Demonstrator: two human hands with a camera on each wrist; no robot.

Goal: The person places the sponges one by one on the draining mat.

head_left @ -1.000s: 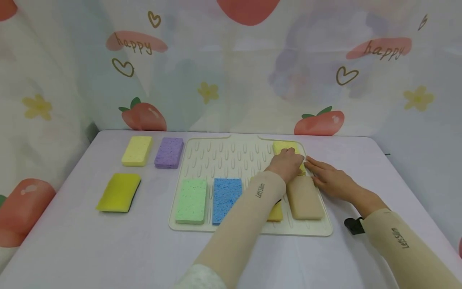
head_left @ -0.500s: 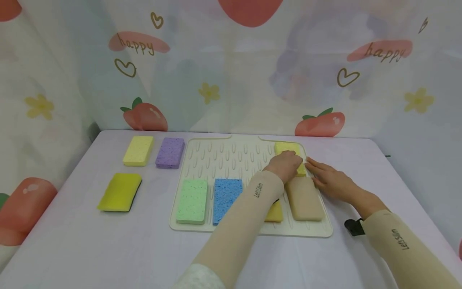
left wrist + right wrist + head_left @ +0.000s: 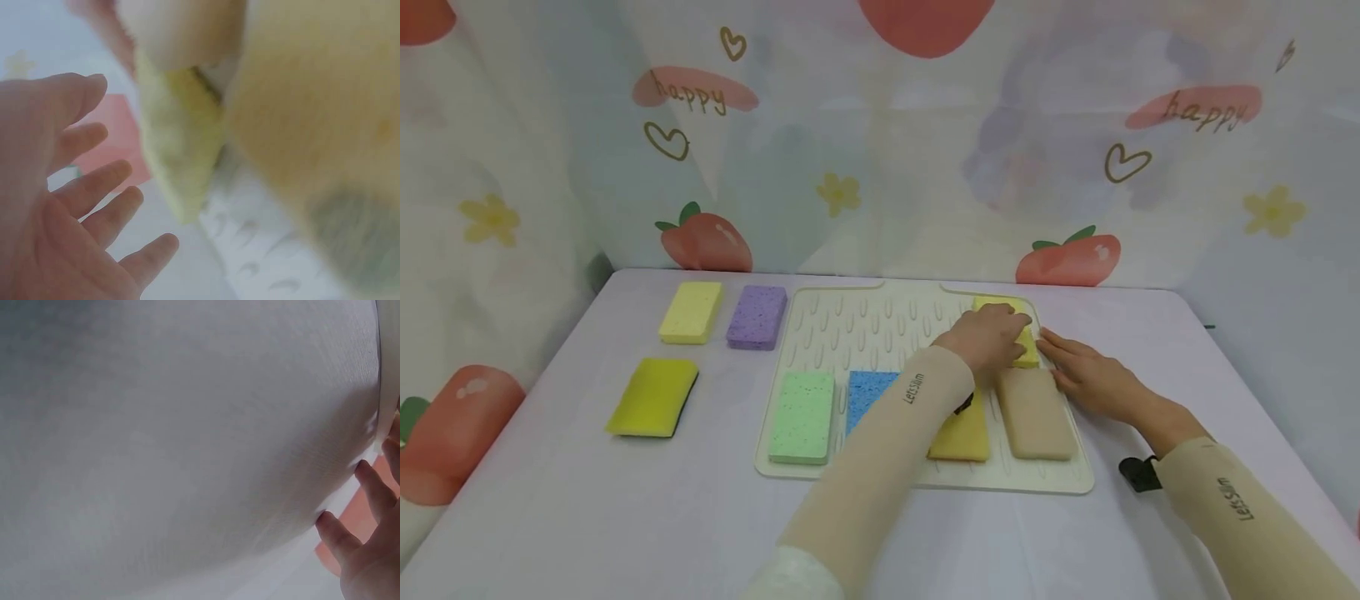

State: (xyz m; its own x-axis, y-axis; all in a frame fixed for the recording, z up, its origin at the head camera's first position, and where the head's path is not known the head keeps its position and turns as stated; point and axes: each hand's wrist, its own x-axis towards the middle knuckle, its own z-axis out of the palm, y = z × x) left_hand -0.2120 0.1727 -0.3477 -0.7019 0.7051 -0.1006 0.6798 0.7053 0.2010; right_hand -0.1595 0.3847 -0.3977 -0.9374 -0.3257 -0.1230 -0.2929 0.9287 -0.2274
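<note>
My left hand (image 3: 987, 335) hovers by a light yellow sponge (image 3: 1028, 348) at the back right corner of the white drying mat (image 3: 880, 329). In the left wrist view its fingers (image 3: 94, 187) are spread apart from that sponge. My right hand (image 3: 1093, 379) lies with extended fingers along the mat's right edge, beside a beige sponge (image 3: 1037, 414). Left of the beige one is a darker yellow sponge (image 3: 964, 435), partly under my left forearm. A blue sponge (image 3: 865, 393), half covered by the sleeve, and a green sponge (image 3: 802, 417) complete the front row.
Left of the mat, on the white-covered table (image 3: 700, 517), lie a pale yellow sponge (image 3: 691, 312), a purple sponge (image 3: 757, 317) and a bright yellow sponge with a dark underside (image 3: 653, 397). A patterned cloth (image 3: 910, 167) hangs behind the table.
The left hand has drawn slightly left from the light yellow sponge and its fingers have loosened, uncovering more of the darker yellow sponge. My right hand stays at the mat's edge.
</note>
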